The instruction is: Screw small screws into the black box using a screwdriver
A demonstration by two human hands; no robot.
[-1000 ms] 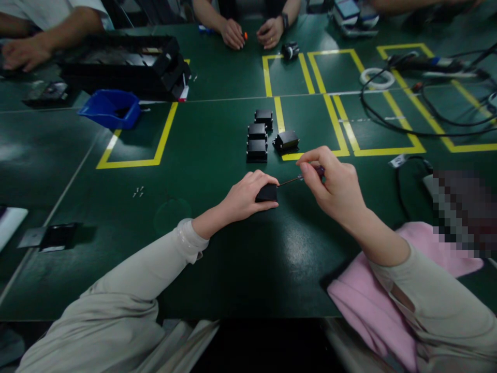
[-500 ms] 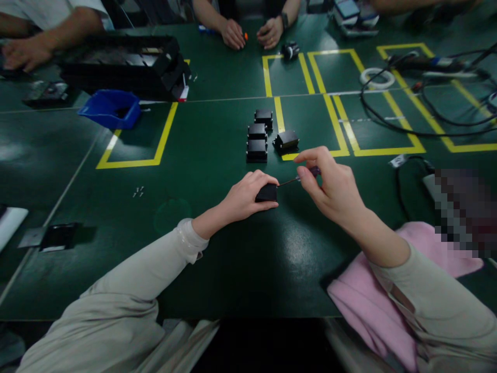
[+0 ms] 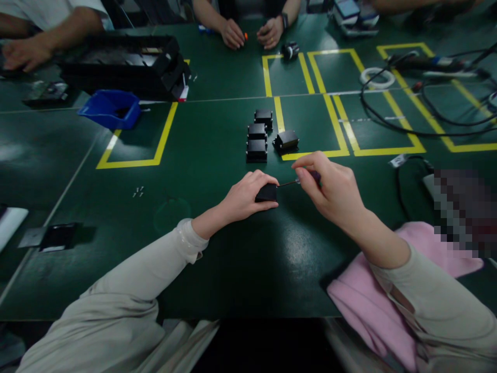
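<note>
My left hand [image 3: 248, 195] grips a small black box [image 3: 266, 193] against the green table, thumb on the near side and fingers over the far side. A screwdriver [image 3: 287, 183] is in my right hand [image 3: 330, 189], pinched between thumb and fingers; its thin shaft points left and the tip meets the box's right end. Most of the handle is hidden by the hand. Beyond my hands stand several similar black boxes, among them a front one [image 3: 257, 150] in a row and a tilted one [image 3: 286, 140] to the right.
Several small screws [image 3: 139, 192] lie left of my left arm. A blue bin [image 3: 111, 109] stands by a long black tray [image 3: 120, 67]. On the right are a pink cloth [image 3: 361, 295] under my forearm and black cables [image 3: 407, 132]. A co-worker's hands [image 3: 233, 35] rest across the table.
My right hand has turned slightly around the screwdriver handle and its fingers have dipped a little. My left hand and the box have stayed in place.
</note>
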